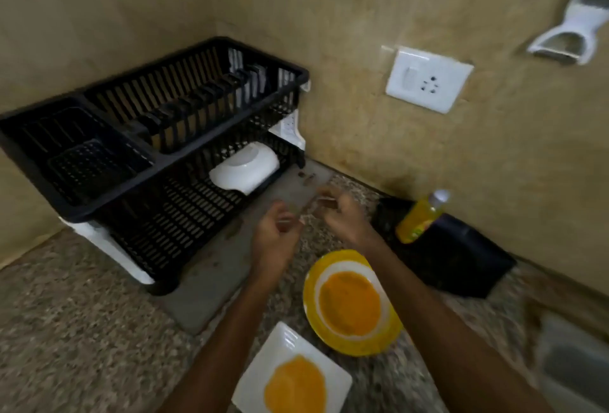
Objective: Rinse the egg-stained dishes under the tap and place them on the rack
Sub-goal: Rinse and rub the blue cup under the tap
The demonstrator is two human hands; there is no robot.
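A round yellow plate with an orange egg stain sits on the speckled counter. A square white plate, stained the same way, lies just in front of it. The black two-tier dish rack stands in the corner, and a white bowl lies overturned on its lower tier. My left hand and my right hand hover close together over the counter, just right of the rack's lower tier and beyond the plates. Both are motion-blurred, with loosely curled fingers and nothing visible in them.
A grey drain tray lies under the rack. A yellow bottle stands on a black object against the right wall. On that wall are a white socket and a hanging grater. A blurred grey area sits at lower right.
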